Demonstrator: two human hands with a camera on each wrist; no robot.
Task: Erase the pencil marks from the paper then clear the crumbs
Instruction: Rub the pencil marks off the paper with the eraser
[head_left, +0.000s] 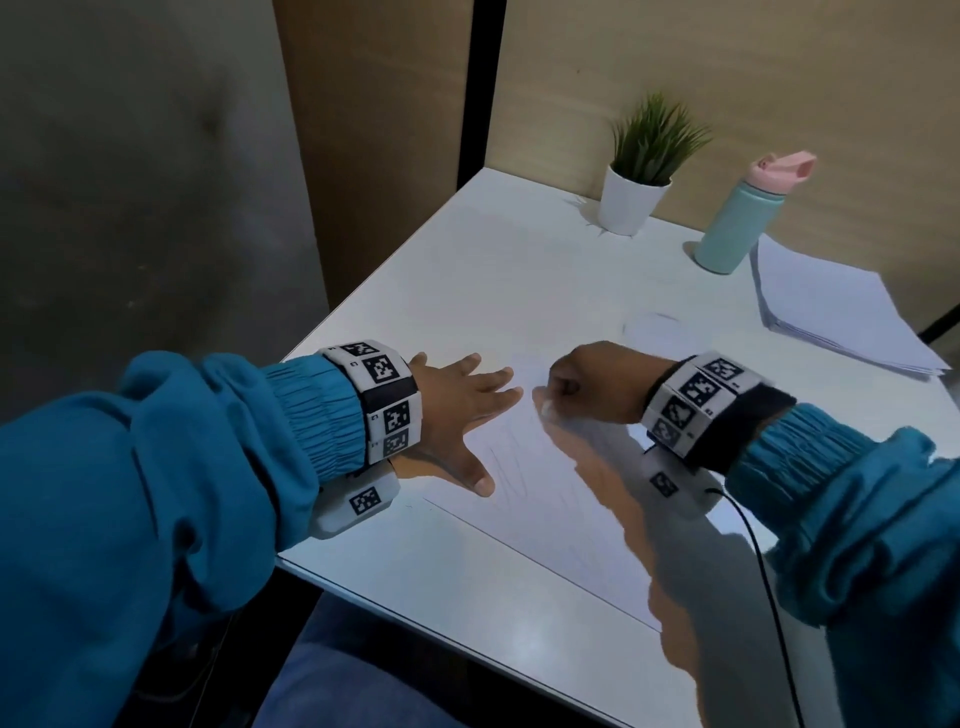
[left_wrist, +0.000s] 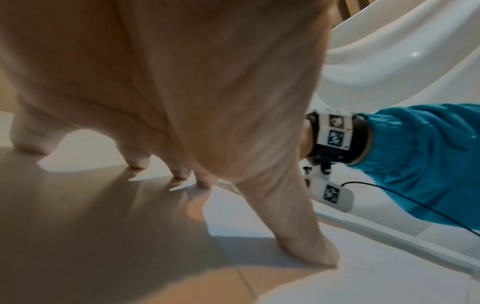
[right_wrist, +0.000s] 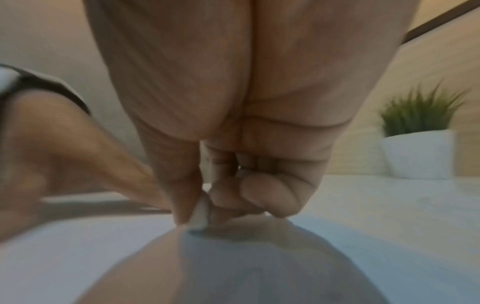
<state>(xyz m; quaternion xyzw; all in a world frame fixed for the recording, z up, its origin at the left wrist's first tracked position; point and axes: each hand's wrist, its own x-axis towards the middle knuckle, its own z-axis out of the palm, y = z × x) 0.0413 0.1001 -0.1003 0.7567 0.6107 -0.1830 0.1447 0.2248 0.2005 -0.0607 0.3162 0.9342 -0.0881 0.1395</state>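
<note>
Eraser pinched in right hand fingers, clear only in wrist view; left hand flat, spread on paper.

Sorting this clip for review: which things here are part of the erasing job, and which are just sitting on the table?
In use:
- paper with faint pencil marks
- white eraser, pinched in the right hand
- left hand, spread flat, pressing the paper

Lying about:
- potted plant
- teal bottle
- stack of sheets
</note>
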